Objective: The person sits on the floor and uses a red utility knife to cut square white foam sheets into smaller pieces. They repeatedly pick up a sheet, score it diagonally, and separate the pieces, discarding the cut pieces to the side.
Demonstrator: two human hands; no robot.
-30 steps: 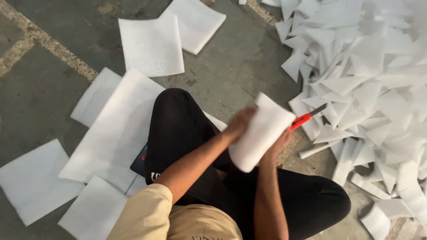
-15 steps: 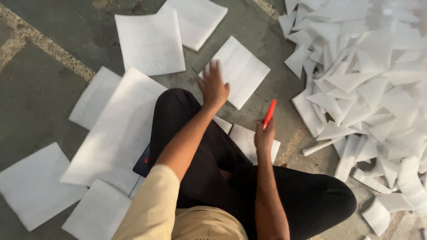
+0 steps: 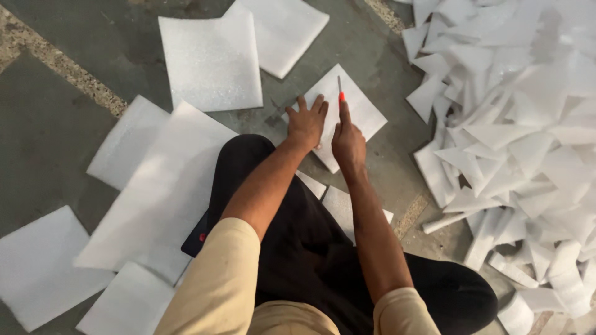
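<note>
A white foam sheet lies flat on the concrete floor just past my knee. My left hand rests on it palm down, fingers spread, pressing its left part. My right hand is closed around a red-handled cutter, index finger along the handle. The thin blade points away from me and lies on the sheet near its middle. My bent leg in black trousers sits below both hands.
More white foam squares lie on the grey floor to the left and ahead. A big heap of cut foam triangles and strips fills the right side. A dark flat object with a red spot sticks out beside my leg.
I held the foam sheet up in both hands one second ago. It has since gone down onto the floor ahead, my left hand has flattened on it, and the cutter has come down to its surface.
</note>
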